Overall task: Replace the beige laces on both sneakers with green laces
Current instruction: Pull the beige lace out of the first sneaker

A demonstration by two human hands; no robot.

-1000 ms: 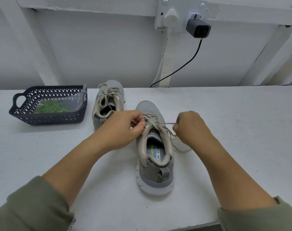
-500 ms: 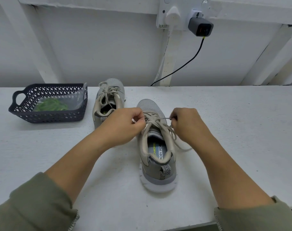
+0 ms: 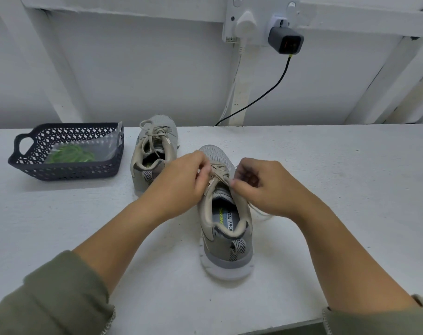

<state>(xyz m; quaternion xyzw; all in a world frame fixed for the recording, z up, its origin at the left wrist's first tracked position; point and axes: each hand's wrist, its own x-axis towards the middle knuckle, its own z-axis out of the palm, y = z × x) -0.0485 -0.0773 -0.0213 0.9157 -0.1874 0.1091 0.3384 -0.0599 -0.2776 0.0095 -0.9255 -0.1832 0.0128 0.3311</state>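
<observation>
Two grey sneakers with beige laces stand on the white table. The near sneaker (image 3: 226, 228) points away from me, heel toward me. My left hand (image 3: 181, 182) pinches its beige lace (image 3: 219, 174) from the left side. My right hand (image 3: 266, 187) pinches the lace from the right, thumb and finger at the top eyelets. A loose lace end trails on the table by my right wrist. The far sneaker (image 3: 155, 151) sits behind, its laces tied. Green laces (image 3: 70, 153) lie in a clear bag inside the dark basket (image 3: 68, 171).
A wall socket with a white plug (image 3: 246, 21) and a grey charger (image 3: 285, 41) hangs above the table's back edge; a black cable (image 3: 261, 96) drops behind the table. The table's front edge runs near my sleeves.
Both hands have moved closer together over the near sneaker's laces. The stretch of lace that was pulled taut to the right has gone slack.
</observation>
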